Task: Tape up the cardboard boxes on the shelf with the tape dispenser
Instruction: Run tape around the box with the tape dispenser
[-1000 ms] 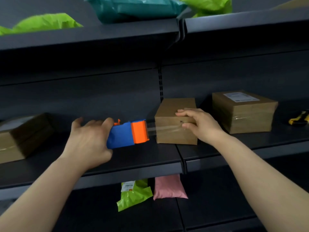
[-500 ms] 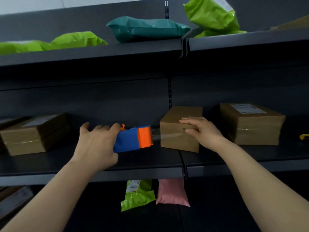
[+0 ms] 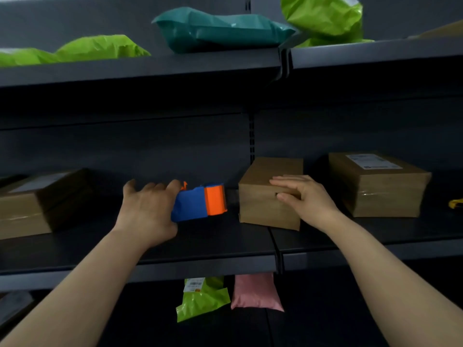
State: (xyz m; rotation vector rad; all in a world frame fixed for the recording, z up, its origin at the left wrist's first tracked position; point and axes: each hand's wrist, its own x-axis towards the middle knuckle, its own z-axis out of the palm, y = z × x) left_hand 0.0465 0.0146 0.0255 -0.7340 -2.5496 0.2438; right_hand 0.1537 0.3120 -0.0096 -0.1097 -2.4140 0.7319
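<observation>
A small cardboard box (image 3: 263, 196) stands on the middle shelf (image 3: 200, 249). My right hand (image 3: 304, 199) rests on its top front edge, fingers straight across the top and thumb on the front face. My left hand (image 3: 147, 211) grips a blue and orange tape dispenser (image 3: 199, 205) just left of the box. A short strip of clear tape (image 3: 232, 197) runs from the dispenser's orange end to the box's left side. Another cardboard box (image 3: 380, 186) with a white label stands to the right, and a third cardboard box (image 3: 32, 204) sits at the far left.
Green and teal mailer bags (image 3: 218, 28) lie on the upper shelf. A green bag (image 3: 200, 296) and a pink bag (image 3: 255, 293) lie on the lower shelf. A yellow tool (image 3: 455, 203) shows at the right edge of the middle shelf.
The view has tilted up and the shelf sits lower in frame. The tape between dispenser and box is shorter now. My right hand's fingers lie flatter on the box top.
</observation>
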